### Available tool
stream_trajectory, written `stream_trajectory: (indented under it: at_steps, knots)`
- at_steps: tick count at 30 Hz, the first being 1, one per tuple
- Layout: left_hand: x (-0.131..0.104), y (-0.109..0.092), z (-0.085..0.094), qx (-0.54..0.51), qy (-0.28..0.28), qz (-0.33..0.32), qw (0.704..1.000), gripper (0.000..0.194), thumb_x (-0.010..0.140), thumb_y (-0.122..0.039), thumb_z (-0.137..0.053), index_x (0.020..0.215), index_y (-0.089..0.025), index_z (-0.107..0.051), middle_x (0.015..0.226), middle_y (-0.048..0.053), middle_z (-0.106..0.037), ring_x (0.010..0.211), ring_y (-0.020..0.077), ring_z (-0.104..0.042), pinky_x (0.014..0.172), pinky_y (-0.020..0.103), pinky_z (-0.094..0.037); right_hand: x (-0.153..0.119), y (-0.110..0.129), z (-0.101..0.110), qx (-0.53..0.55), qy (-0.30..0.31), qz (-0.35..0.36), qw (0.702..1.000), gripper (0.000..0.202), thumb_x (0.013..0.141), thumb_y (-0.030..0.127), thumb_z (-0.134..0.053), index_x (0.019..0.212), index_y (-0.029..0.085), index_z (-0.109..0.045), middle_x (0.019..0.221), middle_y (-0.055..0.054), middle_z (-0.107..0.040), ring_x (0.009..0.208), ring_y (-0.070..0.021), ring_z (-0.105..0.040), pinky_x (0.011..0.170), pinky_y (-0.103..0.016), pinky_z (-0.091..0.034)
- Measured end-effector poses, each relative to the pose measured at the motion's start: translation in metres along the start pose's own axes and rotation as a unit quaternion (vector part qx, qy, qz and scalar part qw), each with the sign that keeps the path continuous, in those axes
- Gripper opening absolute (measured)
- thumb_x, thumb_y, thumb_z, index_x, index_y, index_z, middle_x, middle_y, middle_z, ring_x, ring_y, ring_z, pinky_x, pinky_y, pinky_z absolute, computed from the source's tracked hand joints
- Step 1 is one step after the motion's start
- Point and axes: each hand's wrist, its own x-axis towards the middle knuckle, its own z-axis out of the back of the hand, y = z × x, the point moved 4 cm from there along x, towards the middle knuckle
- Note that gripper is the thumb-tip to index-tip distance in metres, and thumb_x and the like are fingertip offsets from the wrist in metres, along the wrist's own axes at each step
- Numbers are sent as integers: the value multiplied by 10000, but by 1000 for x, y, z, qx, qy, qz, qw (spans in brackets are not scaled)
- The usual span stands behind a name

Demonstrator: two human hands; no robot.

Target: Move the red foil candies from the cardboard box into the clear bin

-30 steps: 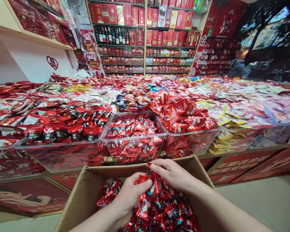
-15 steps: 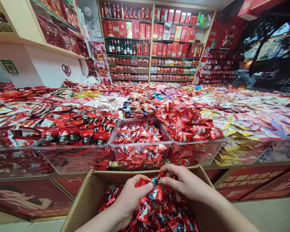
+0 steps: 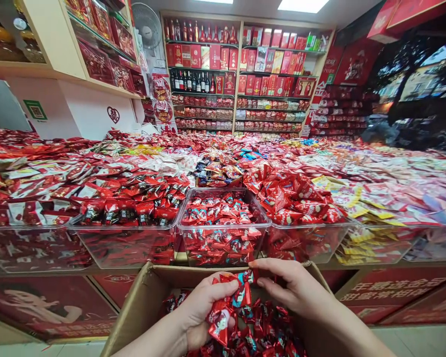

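Note:
My left hand (image 3: 198, 312) is closed around a few red-and-blue wrapped candies (image 3: 220, 325), its thumb pressed over them. They are held above an open cardboard box (image 3: 130, 307), inside which lie many loose candies (image 3: 262, 325) in the same shiny wrappers. My right hand (image 3: 295, 285) is just to the right of the held candies. Its thumb and forefinger are apart, with the forefinger's tip at the upper edge of the bunch; whether it touches them I cannot tell. The remaining right fingers are partly hidden.
Directly behind the box stands a clear plastic bin (image 3: 223, 226) of similar candies. Bins of black-and-red packets (image 3: 134, 213) and red pouches (image 3: 299, 201) flank it. Piled sweets cover the counter back to shelves (image 3: 240, 74) of bottles and boxes. A wall cabinet (image 3: 57, 49) juts out at left.
My right thumb and forefinger have parted, and the hand sits slightly further right of the bunch. My left hand keeps its hold on the candies. The whole view has shifted a little down and right.

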Motion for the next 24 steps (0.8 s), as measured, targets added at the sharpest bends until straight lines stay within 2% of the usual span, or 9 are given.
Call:
stream_trajectory:
  at_steps: [2,4,7,9,12,15,17,21,24]
  knots:
    - [-2,0,-1,-13,24,0,1000,167,661,-225,-619,789,-136,-559,565,0,-581,387,62,-517,322,139,-438,-1,0,1,37,-4,-22,999,225,755,239,-523,975,211,-560,942,-39,-623,826,-158,-583,741,-260,-456]
    - [-3,0,-3,-21,49,-2,999,135,667,-210,-613,762,-139,-550,561,8,-588,381,69,-521,319,151,-447,-3,-6,-2,106,13,-86,991,183,767,296,-510,911,189,-545,793,-30,-626,620,-131,-600,558,-231,-482]
    - [-4,0,-4,-32,78,-2,996,107,681,-186,-594,753,-147,-526,566,21,-603,367,78,-529,321,165,-455,-6,-12,-6,201,43,-155,966,224,782,362,-476,901,174,-499,622,14,-569,380,-76,-505,332,-173,-390]
    - [-5,0,-3,-38,100,0,994,98,694,-182,-577,768,-147,-525,576,29,-605,362,81,-534,318,160,-449,-3,-6,-2,186,33,-121,974,274,785,325,-484,1028,200,-467,745,-10,-595,463,-86,-543,366,-175,-424]
    - [-7,-1,-3,-55,136,16,989,87,704,-177,-556,779,-134,-544,595,37,-589,390,82,-540,316,150,-443,2,19,6,52,24,18,998,333,795,199,-473,1117,281,-464,952,-18,-605,725,-118,-591,600,-210,-488]
    - [-9,0,-2,-83,170,33,981,100,699,-170,-550,794,-139,-554,618,41,-574,431,93,-551,299,138,-425,2,43,6,-63,72,134,986,367,810,137,-432,1130,312,-478,975,-7,-614,828,-127,-581,691,-210,-466]
    - [-11,0,-3,-95,189,36,977,103,689,-173,-562,790,-153,-556,623,43,-576,441,104,-559,292,140,-417,0,51,6,-129,76,158,976,372,818,153,-426,1150,316,-466,1025,-27,-597,817,-143,-588,639,-220,-471]
    - [-15,-1,-7,-106,212,25,971,139,668,-172,-592,801,-135,-572,644,57,-594,436,106,-559,303,152,-427,-2,59,16,-224,18,182,957,325,815,194,-440,1113,304,-512,1108,-61,-556,841,-183,-587,628,-263,-473]
    - [-15,-3,-7,-121,200,16,972,139,634,-181,-625,759,-142,-576,648,35,-585,448,113,-559,291,152,-408,17,68,29,-237,0,185,954,296,832,203,-397,1086,270,-532,1038,-59,-587,862,-166,-576,680,-256,-474]
